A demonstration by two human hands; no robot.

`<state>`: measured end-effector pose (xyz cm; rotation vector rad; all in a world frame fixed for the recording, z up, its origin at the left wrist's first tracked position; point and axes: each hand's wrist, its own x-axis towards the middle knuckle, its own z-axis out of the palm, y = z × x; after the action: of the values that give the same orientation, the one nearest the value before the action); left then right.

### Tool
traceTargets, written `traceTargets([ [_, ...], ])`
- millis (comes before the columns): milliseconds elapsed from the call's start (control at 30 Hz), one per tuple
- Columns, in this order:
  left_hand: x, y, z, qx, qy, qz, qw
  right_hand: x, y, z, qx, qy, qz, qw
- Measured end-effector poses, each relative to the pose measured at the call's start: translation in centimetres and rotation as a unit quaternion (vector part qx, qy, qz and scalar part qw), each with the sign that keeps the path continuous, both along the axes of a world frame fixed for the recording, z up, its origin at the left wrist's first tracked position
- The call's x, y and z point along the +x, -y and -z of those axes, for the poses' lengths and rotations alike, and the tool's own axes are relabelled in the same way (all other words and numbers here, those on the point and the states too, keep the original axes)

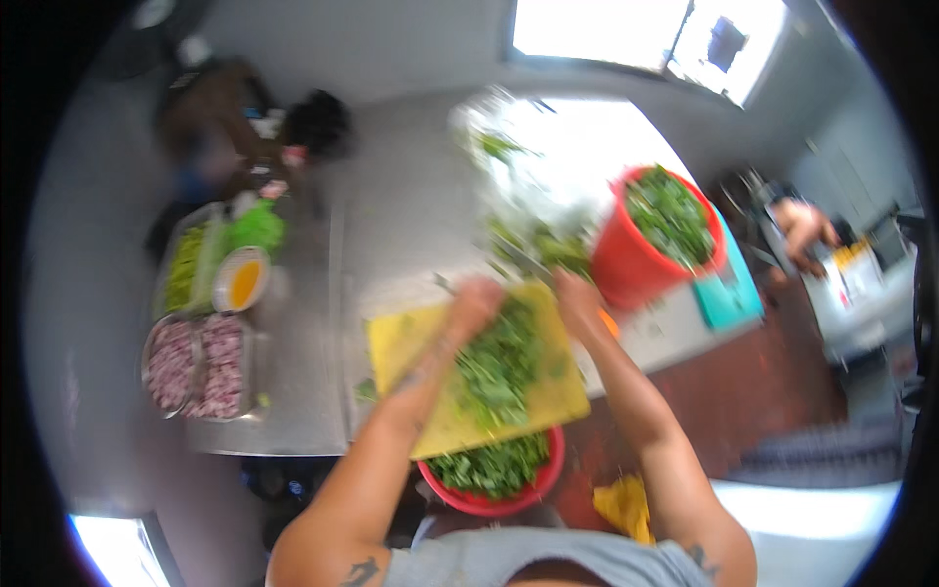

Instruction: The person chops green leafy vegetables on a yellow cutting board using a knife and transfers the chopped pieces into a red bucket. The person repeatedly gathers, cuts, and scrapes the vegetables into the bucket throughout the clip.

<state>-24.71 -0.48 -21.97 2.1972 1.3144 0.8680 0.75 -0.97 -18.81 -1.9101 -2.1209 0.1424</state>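
My left hand (pixel 478 299) is curled over the far edge of a yellow cutting board (pixel 411 345), blurred by motion. In my right hand (pixel 578 292), beside the board's far right corner, is a knife (pixel 522 258) with its blade pointing up and left. Chopped leafy greens (pixel 502 367) lie on the board in a band running towards its near edge. That near edge overhangs the table and partly covers a red tub (pixel 552 484) below. More chopped greens (pixel 491 466) fill the visible part of this tub.
A red bucket of greens (pixel 671 220) stands right of the board, by a turquoise board (pixel 730 282). Plastic bags (pixel 528 176) and loose leaves lie beyond. Leftward are containers of chopped purplish pieces (pixel 220 367) and a bowl of yellow liquid (pixel 244 285). Another person (pixel 803 227) bends at the far right.
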Motion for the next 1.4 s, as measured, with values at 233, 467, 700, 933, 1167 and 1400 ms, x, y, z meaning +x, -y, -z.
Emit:
traceTargets([
  [233,-0.6,11.5,-1.0,0.089,0.015,-0.059,0.994,-0.1,5.7,1.9,0.110,-0.006,-0.134,0.985],
  [467,-2.3,10.4,0.8,-0.070,-0.062,-0.089,0.992,0.8,8.7,0.3,0.077,-0.040,-0.059,0.994],
  [700,-1.5,13.5,0.9,-0.044,0.035,-0.064,0.996,0.0,12.6,2.9,0.064,-0.174,-0.054,0.981],
  [933,-1.8,16.5,2.2,-0.053,0.187,-0.037,0.980,-1.3,18.0,3.2,0.062,-0.037,-0.091,0.993],
  [1167,-3.4,22.1,-0.2,0.021,0.076,-0.081,0.994,-3.4,24.4,-1.5,-0.012,0.045,-0.076,0.996],
  [1400,-2.4,29.2,-0.2,0.103,0.043,-0.066,0.992,-1.9,30.9,0.1,-0.007,-0.007,-0.101,0.995],
])
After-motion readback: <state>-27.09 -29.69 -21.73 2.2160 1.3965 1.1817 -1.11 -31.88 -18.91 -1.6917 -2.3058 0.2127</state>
